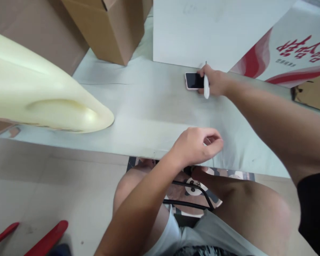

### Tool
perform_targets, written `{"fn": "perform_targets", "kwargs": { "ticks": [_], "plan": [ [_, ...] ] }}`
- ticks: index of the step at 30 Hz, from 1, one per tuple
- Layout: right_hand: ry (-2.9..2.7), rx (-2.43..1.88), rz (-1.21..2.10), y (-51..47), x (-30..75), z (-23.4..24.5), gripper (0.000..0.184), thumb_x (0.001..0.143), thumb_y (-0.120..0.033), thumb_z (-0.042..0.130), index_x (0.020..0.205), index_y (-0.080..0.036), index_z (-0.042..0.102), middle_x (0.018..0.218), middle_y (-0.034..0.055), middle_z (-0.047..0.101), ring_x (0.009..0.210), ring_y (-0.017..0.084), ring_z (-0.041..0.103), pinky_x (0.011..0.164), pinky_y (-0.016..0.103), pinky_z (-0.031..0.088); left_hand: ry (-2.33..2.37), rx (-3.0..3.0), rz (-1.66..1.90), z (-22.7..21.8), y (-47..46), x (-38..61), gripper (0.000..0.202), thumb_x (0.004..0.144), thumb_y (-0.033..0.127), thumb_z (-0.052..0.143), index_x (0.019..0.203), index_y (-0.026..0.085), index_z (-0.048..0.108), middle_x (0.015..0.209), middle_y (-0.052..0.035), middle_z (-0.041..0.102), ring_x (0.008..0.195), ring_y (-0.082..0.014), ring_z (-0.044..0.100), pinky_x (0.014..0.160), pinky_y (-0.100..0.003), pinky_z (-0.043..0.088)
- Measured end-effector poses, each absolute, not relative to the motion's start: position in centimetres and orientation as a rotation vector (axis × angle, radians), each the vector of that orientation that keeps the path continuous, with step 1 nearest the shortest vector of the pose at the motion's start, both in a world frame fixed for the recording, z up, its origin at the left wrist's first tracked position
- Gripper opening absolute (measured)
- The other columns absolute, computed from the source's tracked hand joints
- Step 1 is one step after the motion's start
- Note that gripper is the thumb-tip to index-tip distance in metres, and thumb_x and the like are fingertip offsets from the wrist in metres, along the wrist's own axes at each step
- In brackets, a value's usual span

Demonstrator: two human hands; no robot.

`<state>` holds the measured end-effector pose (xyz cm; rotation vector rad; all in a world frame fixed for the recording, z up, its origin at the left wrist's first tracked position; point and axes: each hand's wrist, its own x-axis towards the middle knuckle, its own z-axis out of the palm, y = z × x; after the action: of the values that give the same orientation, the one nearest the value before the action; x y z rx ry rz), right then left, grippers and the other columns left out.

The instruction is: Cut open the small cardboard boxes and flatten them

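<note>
My right hand (214,82) reaches across the pale table (138,106) to a dark-screened phone (194,80) lying flat near the white box. Its fingers rest on the phone's right end, and they also grip a thin white pen-like tool (206,85). My left hand (197,145) hovers over the table's near edge, fingers curled in loosely toward the thumb; I cannot make out anything between them.
A large cream-coloured moulded shape (42,99) lies on the table's left side. A brown cardboard box (109,28) and a white box (216,32) stand at the back, a red-printed carton (296,53) at the right. My knees and a black cable (194,192) are below.
</note>
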<state>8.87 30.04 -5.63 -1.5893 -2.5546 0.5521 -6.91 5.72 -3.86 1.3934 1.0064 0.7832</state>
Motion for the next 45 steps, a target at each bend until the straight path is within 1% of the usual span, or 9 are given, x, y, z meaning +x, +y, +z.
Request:
{"fn": "perform_targets", "kwargs": {
  "ticks": [8, 13, 15, 19, 23, 30, 35, 41, 45],
  "plan": [
    [-2.452, -1.772, 0.545, 30.3, 12.3, -4.6, 0.063, 0.063, 0.001, 0.083, 0.098, -0.027, 0.038, 0.131, 0.0115, 0.069, 0.089, 0.019, 0.060, 0.101, 0.043, 0.046, 0.987, 1.371, 0.788, -3.5, 5.5, -8.4, 0.012, 0.090, 0.031, 0.062, 0.088, 0.024, 0.071, 0.095, -0.0011, 0.080, 0.092, -0.0203, 0.071, 0.087, -0.037, 0.053],
    [-2.445, -1.818, 0.574, 30.1, 11.9, -4.5, 0.075, 0.053, -0.006, 0.095, 0.100, -0.027, 0.040, 0.117, 0.0097, 0.071, 0.083, 0.017, 0.057, 0.101, 0.049, 0.047, 0.989, 1.400, 0.780, -3.5, 5.6, -7.8, 0.011, 0.090, 0.030, 0.062, 0.088, 0.024, 0.071, 0.095, -0.0011, 0.079, 0.092, -0.0208, 0.071, 0.089, -0.037, 0.054],
    [-2.455, -1.801, 0.625, 29.6, 12.1, -4.2, 0.076, 0.051, -0.009, 0.097, 0.099, -0.027, 0.040, 0.120, 0.0106, 0.072, 0.086, 0.017, 0.058, 0.101, 0.048, 0.047, 0.993, 1.425, 0.760, -3.6, 5.6, -7.6, 0.012, 0.090, 0.030, 0.062, 0.089, 0.024, 0.072, 0.095, -0.0016, 0.080, 0.092, -0.0215, 0.072, 0.090, -0.038, 0.055],
    [-2.466, -1.729, 0.725, 28.2, 13.1, -3.8, 0.072, 0.055, -0.007, 0.093, 0.097, -0.028, 0.038, 0.140, 0.0162, 0.067, 0.100, 0.019, 0.062, 0.103, 0.043, 0.046, 1.000, 1.454, 0.736, -3.6, 5.7, -7.5, 0.012, 0.090, 0.030, 0.062, 0.090, 0.023, 0.072, 0.098, -0.0028, 0.081, 0.094, -0.0226, 0.073, 0.091, -0.040, 0.055],
    [-2.450, -1.725, 0.764, 27.5, 14.0, -4.1, 0.067, 0.058, 0.000, 0.086, 0.096, -0.027, 0.038, 0.148, 0.0175, 0.064, 0.105, 0.019, 0.062, 0.105, 0.042, 0.044, 0.998, 1.470, 0.726, -3.5, 5.7, -7.5, 0.012, 0.090, 0.029, 0.061, 0.090, 0.023, 0.072, 0.100, -0.0033, 0.081, 0.095, -0.0230, 0.074, 0.088, -0.040, 0.055],
    [-2.416, -1.735, 0.733, 27.4, 14.1, -5.0, 0.065, 0.064, -0.009, 0.088, 0.098, -0.028, 0.037, 0.151, 0.0164, 0.063, 0.114, 0.026, 0.065, 0.104, 0.043, 0.046, 1.014, 1.463, 0.709, -3.5, 5.8, -7.4, 0.012, 0.090, 0.030, 0.062, 0.091, 0.024, 0.073, 0.100, -0.0015, 0.080, 0.095, -0.0219, 0.073, 0.088, -0.038, 0.054],
    [-2.459, -1.726, 0.565, 27.6, 14.0, -5.7, 0.060, 0.061, -0.012, 0.087, 0.096, -0.029, 0.042, 0.137, 0.0105, 0.071, 0.109, 0.032, 0.067, 0.105, 0.049, 0.045, 1.062, 1.514, 0.699, -3.6, 5.6, -7.4, 0.013, 0.090, 0.029, 0.062, 0.093, 0.023, 0.073, 0.100, -0.0035, 0.081, 0.097, -0.0235, 0.074, 0.084, -0.038, 0.053],
    [-2.424, -1.560, 0.488, 26.3, 13.1, -5.9, 0.048, 0.066, -0.020, 0.077, 0.098, -0.028, 0.043, 0.151, 0.0169, 0.063, 0.124, 0.040, 0.066, 0.109, 0.057, 0.047, 1.119, 1.588, 0.669, -3.2, 5.8, -7.5, 0.017, 0.093, 0.031, 0.060, 0.098, 0.023, 0.073, 0.104, -0.0032, 0.080, 0.100, -0.0235, 0.073, 0.083, -0.037, 0.053],
    [-2.480, -1.326, 0.478, 24.7, 9.4, -4.9, 0.041, 0.066, -0.023, 0.070, 0.097, -0.028, 0.045, 0.146, 0.0160, 0.068, 0.126, 0.041, 0.067, 0.106, 0.059, 0.052, 1.269, 1.759, 0.564, -2.4, 5.7, -8.0, 0.020, 0.098, 0.030, 0.054, 0.098, 0.023, 0.073, 0.107, -0.0037, 0.079, 0.101, -0.0252, 0.073, 0.082, -0.038, 0.053]
  ]
}}
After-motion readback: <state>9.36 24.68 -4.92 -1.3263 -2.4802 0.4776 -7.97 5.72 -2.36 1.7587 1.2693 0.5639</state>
